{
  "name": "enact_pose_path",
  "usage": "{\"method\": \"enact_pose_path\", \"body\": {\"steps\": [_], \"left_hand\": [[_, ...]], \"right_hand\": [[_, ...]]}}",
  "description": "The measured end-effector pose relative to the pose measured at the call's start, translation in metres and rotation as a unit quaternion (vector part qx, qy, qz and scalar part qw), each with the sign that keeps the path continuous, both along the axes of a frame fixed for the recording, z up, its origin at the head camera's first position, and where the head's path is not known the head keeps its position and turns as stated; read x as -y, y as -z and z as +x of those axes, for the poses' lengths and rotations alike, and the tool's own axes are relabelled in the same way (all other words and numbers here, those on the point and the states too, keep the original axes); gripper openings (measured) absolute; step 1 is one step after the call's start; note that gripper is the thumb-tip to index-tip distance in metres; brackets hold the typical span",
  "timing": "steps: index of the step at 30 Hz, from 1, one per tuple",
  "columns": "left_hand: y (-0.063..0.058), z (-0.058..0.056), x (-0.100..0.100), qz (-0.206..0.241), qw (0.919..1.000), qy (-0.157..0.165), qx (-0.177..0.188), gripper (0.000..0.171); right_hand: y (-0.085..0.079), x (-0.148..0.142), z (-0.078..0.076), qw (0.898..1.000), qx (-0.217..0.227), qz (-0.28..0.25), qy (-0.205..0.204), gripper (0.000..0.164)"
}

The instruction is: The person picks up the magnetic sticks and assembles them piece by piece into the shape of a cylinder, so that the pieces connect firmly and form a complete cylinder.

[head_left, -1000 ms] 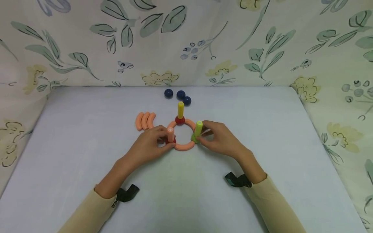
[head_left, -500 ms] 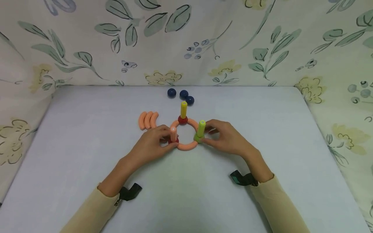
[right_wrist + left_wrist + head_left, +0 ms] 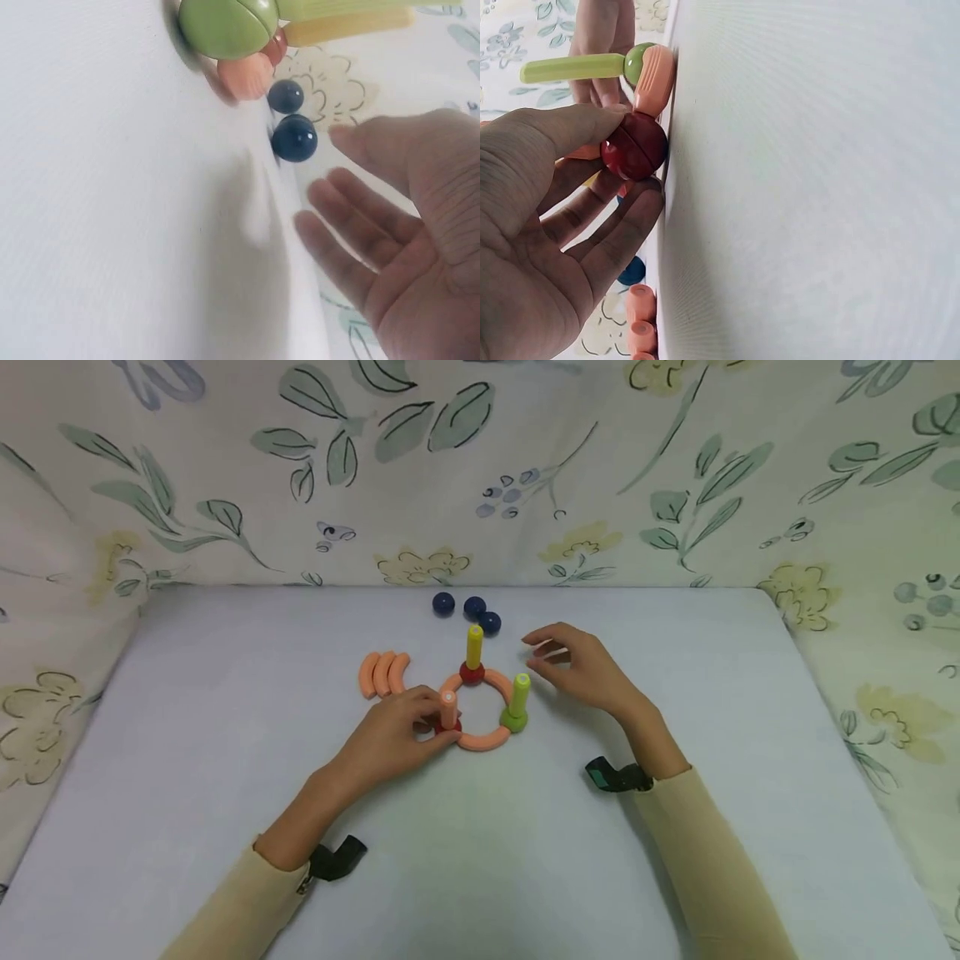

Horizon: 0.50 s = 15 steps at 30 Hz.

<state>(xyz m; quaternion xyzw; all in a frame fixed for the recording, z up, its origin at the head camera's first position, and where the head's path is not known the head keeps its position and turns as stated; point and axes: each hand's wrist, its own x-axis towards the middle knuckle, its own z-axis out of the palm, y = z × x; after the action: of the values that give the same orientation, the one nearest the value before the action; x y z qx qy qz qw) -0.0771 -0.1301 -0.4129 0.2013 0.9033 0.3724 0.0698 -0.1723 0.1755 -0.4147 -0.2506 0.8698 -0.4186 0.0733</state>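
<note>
On the white table lies a ring of curved orange pieces [image 3: 483, 741] joined by balls, each ball with an upright stick. My left hand [image 3: 393, 731] holds the red ball [image 3: 635, 146] at the ring's left between thumb and fingers; an orange stick [image 3: 448, 708] rises from it. At the ring's right stands the green ball [image 3: 513, 720] with a light green stick [image 3: 521, 695]. The far red ball [image 3: 472, 673] bears a yellow stick [image 3: 475, 647]. My right hand [image 3: 581, 664], fingers loosely bent and holding nothing, hovers to the right of the ring, apart from it.
Several dark blue balls [image 3: 443, 603] sit behind the ring near the table's back edge. Loose curved orange pieces [image 3: 383, 674] lie side by side to the left, just beyond my left hand. A flowered cloth [image 3: 570, 468] hangs behind the table.
My right hand has let go of the green ball and moved up and away toward the back of the table. The left hand stays on its red ball.
</note>
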Motion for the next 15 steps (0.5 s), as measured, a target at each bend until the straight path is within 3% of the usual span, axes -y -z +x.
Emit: {"method": "enact_pose_path", "body": {"steps": [5,15], "left_hand": [[-0.002,-0.001,0.000,0.002,1.0000,0.008,0.001,0.014],[-0.001,-0.002,0.000,-0.001,0.9999,0.002,0.011,0.016]], "right_hand": [[0.003,0.014,-0.011,0.999,-0.024,-0.015,0.016,0.036],[0.004,0.040,-0.030,0.999,-0.037,-0.018,0.001,0.035]]}}
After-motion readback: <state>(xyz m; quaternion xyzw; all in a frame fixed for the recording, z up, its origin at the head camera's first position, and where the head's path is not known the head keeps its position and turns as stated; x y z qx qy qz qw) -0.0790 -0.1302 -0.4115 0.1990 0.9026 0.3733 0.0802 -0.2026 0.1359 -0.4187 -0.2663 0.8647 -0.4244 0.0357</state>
